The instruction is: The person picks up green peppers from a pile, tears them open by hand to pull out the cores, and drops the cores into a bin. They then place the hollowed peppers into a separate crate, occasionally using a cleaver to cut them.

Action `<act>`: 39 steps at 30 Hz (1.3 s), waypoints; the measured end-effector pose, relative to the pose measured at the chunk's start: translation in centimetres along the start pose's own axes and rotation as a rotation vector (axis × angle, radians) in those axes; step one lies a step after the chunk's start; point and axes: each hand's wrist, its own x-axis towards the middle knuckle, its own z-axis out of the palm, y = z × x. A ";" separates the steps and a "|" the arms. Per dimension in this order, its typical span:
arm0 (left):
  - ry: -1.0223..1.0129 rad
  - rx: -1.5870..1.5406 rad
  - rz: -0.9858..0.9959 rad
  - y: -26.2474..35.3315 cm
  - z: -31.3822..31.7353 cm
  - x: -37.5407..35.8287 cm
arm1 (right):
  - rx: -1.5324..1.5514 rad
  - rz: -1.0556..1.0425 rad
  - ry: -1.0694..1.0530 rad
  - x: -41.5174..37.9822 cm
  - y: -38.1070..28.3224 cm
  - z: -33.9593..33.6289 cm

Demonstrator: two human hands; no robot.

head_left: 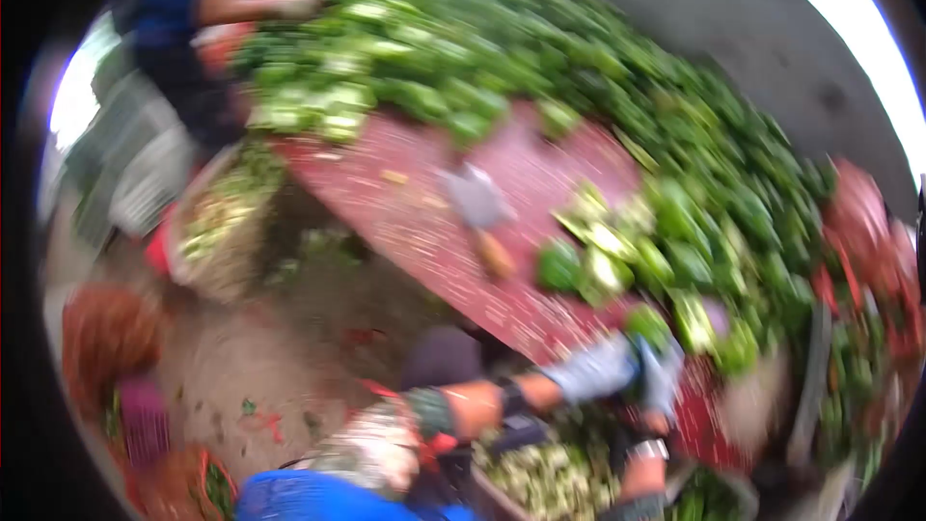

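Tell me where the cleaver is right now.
In the head view, the cleaver lies near the middle of the picture, flat on the red tabletop, left of the cut green vegetables.

Holds gloved left grip [596, 369] beside gloved right grip [662, 376] at four o'clock; points left forearm [475, 409] toward three, right forearm [643, 476] toward twelve.

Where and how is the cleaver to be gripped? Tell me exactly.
Best by its handle, coming from the wearer's side: the handle points toward the wearer, while the cleaver's broad blade points away. Blur hides the cutting edge.
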 end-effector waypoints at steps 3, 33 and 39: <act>0.285 -0.586 -0.161 -3.1 8.1 3.8 | -0.069 -0.017 0.127 1.8 7.0 -2.5; 0.286 0.126 0.941 6.7 2.4 -4.4 | 0.539 0.045 -0.056 -15.6 -0.5 -8.1; 0.280 0.135 0.839 6.2 1.2 -5.5 | 1.579 0.085 0.041 -15.7 -2.0 -6.8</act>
